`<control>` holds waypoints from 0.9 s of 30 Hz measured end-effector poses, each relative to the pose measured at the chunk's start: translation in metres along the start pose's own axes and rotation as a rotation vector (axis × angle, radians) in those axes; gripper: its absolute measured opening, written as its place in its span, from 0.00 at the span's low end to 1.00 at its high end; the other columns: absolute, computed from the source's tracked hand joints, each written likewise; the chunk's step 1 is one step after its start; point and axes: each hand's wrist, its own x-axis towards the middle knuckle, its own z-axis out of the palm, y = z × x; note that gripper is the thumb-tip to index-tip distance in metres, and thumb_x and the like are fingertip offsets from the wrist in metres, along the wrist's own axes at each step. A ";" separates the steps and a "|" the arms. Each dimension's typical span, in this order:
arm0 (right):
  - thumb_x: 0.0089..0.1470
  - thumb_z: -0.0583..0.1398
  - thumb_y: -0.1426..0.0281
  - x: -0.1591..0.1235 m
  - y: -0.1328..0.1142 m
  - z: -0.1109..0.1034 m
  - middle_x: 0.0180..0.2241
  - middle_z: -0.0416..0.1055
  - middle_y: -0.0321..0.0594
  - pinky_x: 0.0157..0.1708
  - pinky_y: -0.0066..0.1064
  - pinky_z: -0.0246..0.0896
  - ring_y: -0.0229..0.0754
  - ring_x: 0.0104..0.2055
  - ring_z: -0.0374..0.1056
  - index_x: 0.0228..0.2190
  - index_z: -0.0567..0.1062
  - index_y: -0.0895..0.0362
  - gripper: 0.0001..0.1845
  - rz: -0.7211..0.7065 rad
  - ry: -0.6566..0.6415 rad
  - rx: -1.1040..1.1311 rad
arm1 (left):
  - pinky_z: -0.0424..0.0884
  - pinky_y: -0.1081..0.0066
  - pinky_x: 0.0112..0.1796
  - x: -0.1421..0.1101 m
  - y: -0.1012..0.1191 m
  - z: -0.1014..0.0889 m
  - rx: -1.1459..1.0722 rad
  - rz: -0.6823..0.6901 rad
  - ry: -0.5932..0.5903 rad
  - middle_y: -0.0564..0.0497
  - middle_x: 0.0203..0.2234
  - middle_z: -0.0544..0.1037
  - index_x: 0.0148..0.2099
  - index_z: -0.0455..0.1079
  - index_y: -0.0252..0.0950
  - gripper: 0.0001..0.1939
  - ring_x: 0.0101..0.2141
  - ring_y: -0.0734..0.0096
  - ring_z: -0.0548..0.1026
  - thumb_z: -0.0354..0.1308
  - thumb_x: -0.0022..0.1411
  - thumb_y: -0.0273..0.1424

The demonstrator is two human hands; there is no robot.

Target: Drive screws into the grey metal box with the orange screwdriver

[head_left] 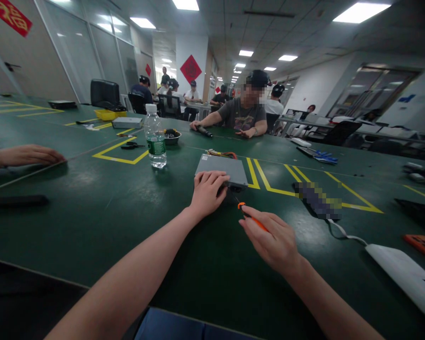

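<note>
A grey metal computer power supply lies on the green table, with coloured cables coming out at its far side. My left hand is on its near left corner, fingers over the top and the thumb at the near face, steadying it. Just right of that, my right hand grips an orange and black screwdriver. The thin shaft points up and left at the near face of the power supply, below a dark socket. Whether the tip touches the casing, I cannot tell.
A clear water bottle stands left of the power supply, before a metal bowl. To the right, a phone is cabled to a white power bank. Another person's hand rests at left; a person sits opposite.
</note>
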 end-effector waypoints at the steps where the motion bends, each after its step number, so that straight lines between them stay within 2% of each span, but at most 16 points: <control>1: 0.51 0.60 0.78 -0.001 0.001 0.000 0.41 0.72 0.51 0.36 0.31 0.67 0.40 0.36 0.70 0.36 0.68 0.60 0.09 0.022 0.012 0.007 | 0.50 0.60 0.51 0.000 0.000 0.000 -0.002 -0.002 0.002 0.55 0.49 0.71 0.48 0.65 0.44 0.13 0.50 0.66 0.64 0.51 0.60 0.30; 4: 0.51 0.60 0.78 0.000 -0.001 0.000 0.40 0.72 0.52 0.37 0.31 0.67 0.40 0.37 0.70 0.36 0.68 0.60 0.09 0.033 0.019 -0.005 | 0.51 0.61 0.51 0.000 0.001 -0.001 -0.004 -0.003 0.003 0.55 0.49 0.71 0.48 0.65 0.44 0.13 0.50 0.66 0.64 0.52 0.60 0.30; 8: 0.54 0.58 0.73 0.005 -0.014 0.001 0.39 0.71 0.53 0.36 0.32 0.67 0.41 0.36 0.70 0.32 0.68 0.59 0.02 -0.021 -0.044 -0.063 | 0.51 0.61 0.51 0.000 0.001 -0.001 -0.004 0.001 0.001 0.54 0.49 0.71 0.48 0.65 0.44 0.13 0.50 0.66 0.64 0.51 0.60 0.30; 12: 0.61 0.48 0.63 0.007 -0.030 0.004 0.41 0.69 0.60 0.37 0.38 0.67 0.48 0.39 0.69 0.35 0.70 0.63 0.17 -0.033 -0.167 -0.022 | 0.51 0.61 0.52 0.000 0.002 -0.001 0.007 -0.001 0.001 0.54 0.49 0.71 0.48 0.65 0.44 0.13 0.51 0.66 0.64 0.51 0.60 0.30; 17: 0.60 0.48 0.61 0.007 -0.034 0.006 0.45 0.65 0.58 0.39 0.39 0.66 0.48 0.43 0.67 0.43 0.69 0.62 0.20 0.004 -0.299 0.050 | 0.51 0.61 0.52 0.000 0.002 -0.002 0.010 -0.001 -0.001 0.54 0.49 0.71 0.48 0.65 0.44 0.13 0.50 0.66 0.64 0.51 0.61 0.30; 20: 0.59 0.50 0.58 0.007 -0.029 0.005 0.45 0.64 0.54 0.38 0.37 0.65 0.47 0.43 0.66 0.45 0.70 0.59 0.20 0.030 -0.264 0.091 | 0.50 0.60 0.52 0.000 0.001 -0.002 0.008 0.004 -0.005 0.54 0.49 0.71 0.48 0.65 0.44 0.13 0.51 0.66 0.64 0.51 0.61 0.30; 22: 0.58 0.52 0.58 0.008 -0.026 0.002 0.40 0.65 0.51 0.36 0.35 0.65 0.43 0.37 0.66 0.43 0.71 0.58 0.20 0.055 -0.187 0.107 | 0.50 0.60 0.52 0.000 0.001 -0.001 0.005 0.003 -0.008 0.54 0.49 0.71 0.48 0.65 0.44 0.13 0.51 0.66 0.64 0.51 0.61 0.30; 24: 0.58 0.53 0.60 0.008 -0.024 -0.001 0.35 0.65 0.47 0.32 0.32 0.63 0.40 0.32 0.64 0.41 0.72 0.60 0.18 0.056 -0.123 0.092 | 0.51 0.60 0.51 0.000 0.001 -0.001 0.004 0.002 -0.011 0.54 0.49 0.71 0.49 0.64 0.44 0.13 0.51 0.66 0.64 0.51 0.61 0.30; 27: 0.57 0.55 0.67 0.009 -0.025 -0.003 0.30 0.67 0.44 0.30 0.32 0.62 0.39 0.29 0.63 0.37 0.73 0.62 0.12 -0.030 -0.094 -0.015 | 0.51 0.60 0.51 -0.001 0.001 -0.002 0.010 -0.001 -0.013 0.54 0.49 0.71 0.49 0.65 0.44 0.13 0.51 0.66 0.64 0.51 0.61 0.30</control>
